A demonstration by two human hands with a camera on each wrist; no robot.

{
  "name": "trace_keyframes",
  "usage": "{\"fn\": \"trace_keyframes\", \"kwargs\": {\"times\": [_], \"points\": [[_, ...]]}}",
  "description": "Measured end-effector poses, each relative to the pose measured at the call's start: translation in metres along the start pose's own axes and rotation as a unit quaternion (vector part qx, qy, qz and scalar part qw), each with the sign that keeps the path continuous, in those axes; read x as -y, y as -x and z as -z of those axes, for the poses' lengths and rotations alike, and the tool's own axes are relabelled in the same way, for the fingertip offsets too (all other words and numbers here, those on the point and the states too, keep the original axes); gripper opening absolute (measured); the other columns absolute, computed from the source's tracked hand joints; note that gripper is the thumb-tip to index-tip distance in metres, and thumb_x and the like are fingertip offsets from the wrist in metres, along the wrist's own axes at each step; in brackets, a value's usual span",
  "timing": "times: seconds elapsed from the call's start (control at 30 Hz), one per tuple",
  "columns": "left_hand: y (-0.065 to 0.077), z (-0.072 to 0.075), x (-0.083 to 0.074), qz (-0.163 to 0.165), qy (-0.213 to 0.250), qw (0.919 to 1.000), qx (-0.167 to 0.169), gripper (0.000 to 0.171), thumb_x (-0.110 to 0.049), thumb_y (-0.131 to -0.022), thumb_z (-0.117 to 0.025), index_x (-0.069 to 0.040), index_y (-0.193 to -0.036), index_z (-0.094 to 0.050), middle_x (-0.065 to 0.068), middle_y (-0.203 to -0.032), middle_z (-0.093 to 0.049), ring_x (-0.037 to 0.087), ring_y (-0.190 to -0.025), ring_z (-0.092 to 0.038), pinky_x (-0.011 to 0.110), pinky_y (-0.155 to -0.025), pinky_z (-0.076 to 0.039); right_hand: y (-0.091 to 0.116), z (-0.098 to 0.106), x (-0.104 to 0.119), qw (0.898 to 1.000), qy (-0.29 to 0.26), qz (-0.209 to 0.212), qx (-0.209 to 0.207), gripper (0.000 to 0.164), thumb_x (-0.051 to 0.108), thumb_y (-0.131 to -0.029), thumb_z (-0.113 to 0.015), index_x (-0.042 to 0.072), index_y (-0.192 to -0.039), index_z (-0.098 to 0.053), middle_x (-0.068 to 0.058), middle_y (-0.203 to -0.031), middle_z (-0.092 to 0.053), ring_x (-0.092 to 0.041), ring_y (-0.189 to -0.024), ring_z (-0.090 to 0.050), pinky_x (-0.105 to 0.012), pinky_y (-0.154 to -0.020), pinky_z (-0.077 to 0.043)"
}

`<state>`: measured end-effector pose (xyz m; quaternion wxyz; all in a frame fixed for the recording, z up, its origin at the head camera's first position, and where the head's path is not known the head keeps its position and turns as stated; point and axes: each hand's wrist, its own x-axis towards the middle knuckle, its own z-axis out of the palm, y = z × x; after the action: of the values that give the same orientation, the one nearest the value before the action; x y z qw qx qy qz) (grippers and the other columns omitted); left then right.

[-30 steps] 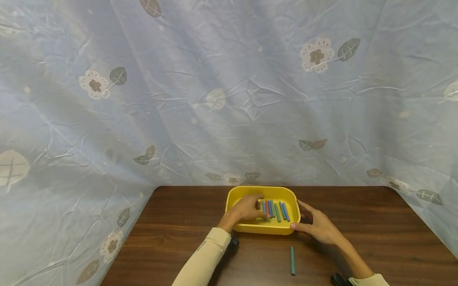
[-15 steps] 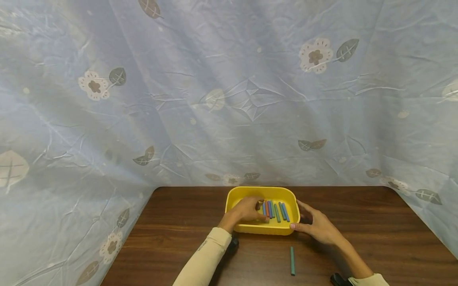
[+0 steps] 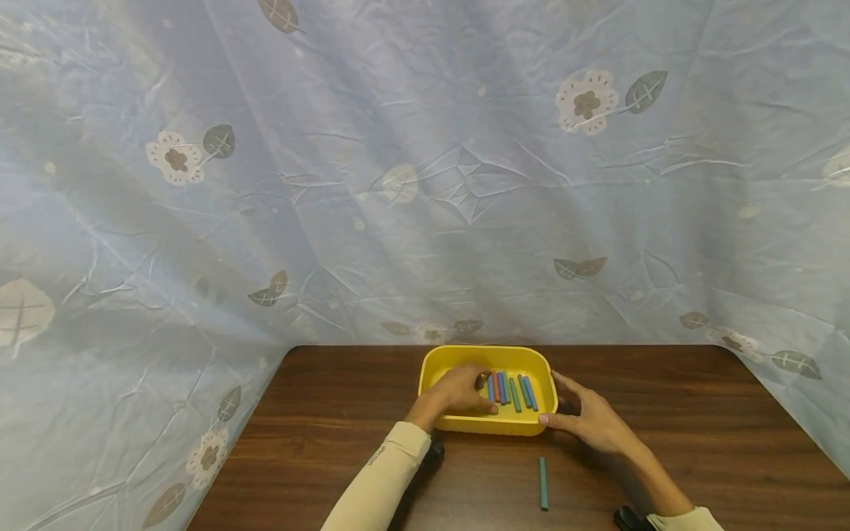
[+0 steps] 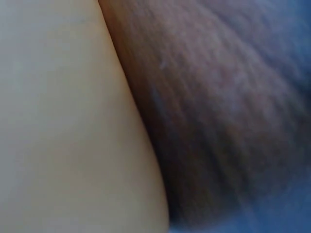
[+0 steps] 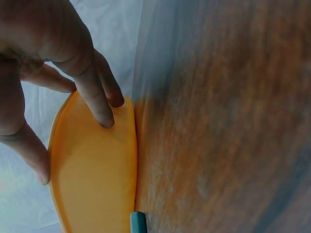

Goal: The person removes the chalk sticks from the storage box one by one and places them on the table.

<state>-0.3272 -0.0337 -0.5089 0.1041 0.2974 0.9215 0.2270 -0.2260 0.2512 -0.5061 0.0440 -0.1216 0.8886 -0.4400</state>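
Several sticks (image 3: 515, 395) lie in a yellow tray (image 3: 491, 425).

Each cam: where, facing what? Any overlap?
Head: on the head, facing forward and down at tray, table and curtain; left hand, right hand and sleeves show.
Left wrist: on that wrist, facing blurred pale surface and brown surface; body parts unclear.
Right wrist: on that wrist, facing tray's outer wall; right fingers show.
Shared: head and right wrist both show tray, right hand, table, green stick.

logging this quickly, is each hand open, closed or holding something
Left hand: in the yellow tray, cannot tell whether open or holding.
Right hand: open, fingers touching the tray from outside.
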Motion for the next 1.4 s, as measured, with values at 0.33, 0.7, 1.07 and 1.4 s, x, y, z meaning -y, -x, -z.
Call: {"fn": "trace_keyframes", "kwargs": {"times": [0.33, 0.7, 1.07, 1.4], "points": [[0.003, 0.002, -0.002, -0.003, 0.004, 1.0, 0.001, 0.069, -0.041, -0.086, -0.092, -0.011, -0.142, -0.067, 0.002, -0.11, -0.071, 0.01, -0.093, -0.061, 0.027, -0.082, -0.054, -0.001, 0.0, -0.002, 1.0, -0.005, 0.011, 0.0, 0.098, 0.041, -0.097, -0.081, 0.0, -0.168, -0.027, -0.036, -0.161, -0.045, -0.056, -0.14, -0.055, -0.064, -0.106, -0.054], [0.007, 0.008, -0.007, -0.006, 0.005, 1.0, -0.002, 0.067, -0.042, -0.086, -0.092, -0.01, -0.14, -0.068, 0.002, -0.109, -0.073, 0.009, -0.092, -0.063, 0.027, -0.084, -0.056, -0.001, 0.001, -0.001, 1.0, 0.004, 0.007, -0.001, 0.099, 0.044, -0.097, -0.08, 0.001, -0.169, -0.027, -0.037, -0.161, -0.043, -0.057, -0.139, -0.055, -0.066, -0.105, -0.054], [0.017, 0.022, -0.029, -0.033, -0.04, 0.9983, -0.026, 0.079, -0.048, -0.088, -0.089, -0.009, -0.15, -0.062, 0.004, -0.123, -0.076, 0.014, -0.107, -0.069, 0.027, -0.093, -0.058, 0.0, 0.001, -0.001, 1.0, 0.007, 0.006, -0.001, 0.099, 0.044, -0.097, -0.08, 0.0, -0.168, -0.028, -0.037, -0.162, -0.042, -0.057, -0.139, -0.055, -0.065, -0.104, -0.055], [0.033, 0.032, -0.053, -0.052, -0.042, 0.9974, -0.028, 0.081, -0.049, -0.089, -0.088, -0.009, -0.153, -0.059, 0.004, -0.124, -0.074, 0.014, -0.108, -0.068, 0.027, -0.093, -0.057, 0.0, 0.001, -0.001, 1.0, 0.009, 0.018, -0.002, 0.097, 0.042, -0.098, -0.079, -0.002, -0.167, -0.028, -0.038, -0.161, -0.043, -0.058, -0.138, -0.056, -0.068, -0.104, -0.053]]}}
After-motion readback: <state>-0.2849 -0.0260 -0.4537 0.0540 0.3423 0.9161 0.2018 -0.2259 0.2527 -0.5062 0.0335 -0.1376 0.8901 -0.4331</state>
